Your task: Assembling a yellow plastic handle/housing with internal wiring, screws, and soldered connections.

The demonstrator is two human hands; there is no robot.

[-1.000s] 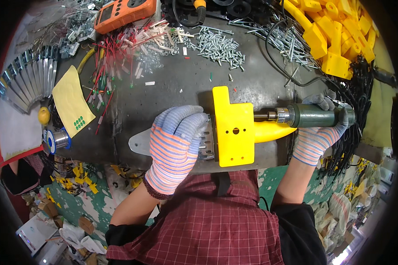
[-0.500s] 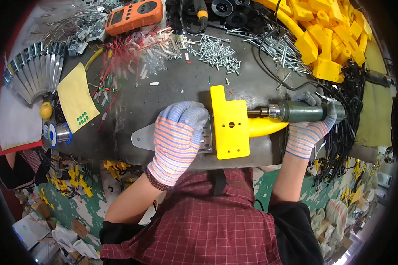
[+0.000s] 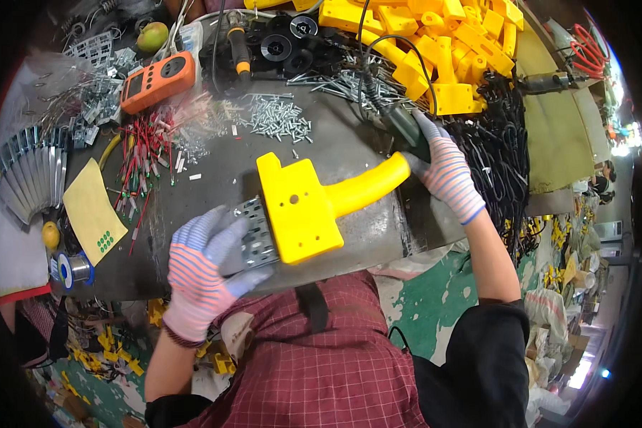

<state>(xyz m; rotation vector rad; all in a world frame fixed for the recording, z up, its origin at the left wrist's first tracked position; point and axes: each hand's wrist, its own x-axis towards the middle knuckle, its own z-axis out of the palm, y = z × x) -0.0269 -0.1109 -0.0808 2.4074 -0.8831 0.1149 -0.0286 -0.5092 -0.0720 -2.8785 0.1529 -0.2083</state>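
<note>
A yellow plastic handle (image 3: 308, 227) with a flat, drilled block and a curved grip lies near the table's front edge. At the block's left side sits a perforated metal plate (image 3: 255, 227). My left hand (image 3: 201, 269), in a striped knit glove, grips that plate, thumb along its near edge; the plate's left part is hidden under the palm. My right hand (image 3: 451, 172), gloved alike, is closed round a dark green electric screwdriver (image 3: 401, 127) beyond the tip of the curved grip. The tool is tilted and apart from the handle; its bit cannot be made out.
Loose short screws (image 3: 278, 118) and longer screws (image 3: 353, 84) lie beyond the handle. Yellow handles (image 3: 453, 53) are heaped at the far right, beside black cables (image 3: 498, 143). An orange meter (image 3: 158, 82), small red-wired parts (image 3: 143, 146) and a solder spool (image 3: 75, 269) are on the left.
My right hand has drawn the screwdriver away from the yellow block, toward the far side, and turned it. My left hand has shifted its hold on the plate, fingers now more spread. The view has shifted.
</note>
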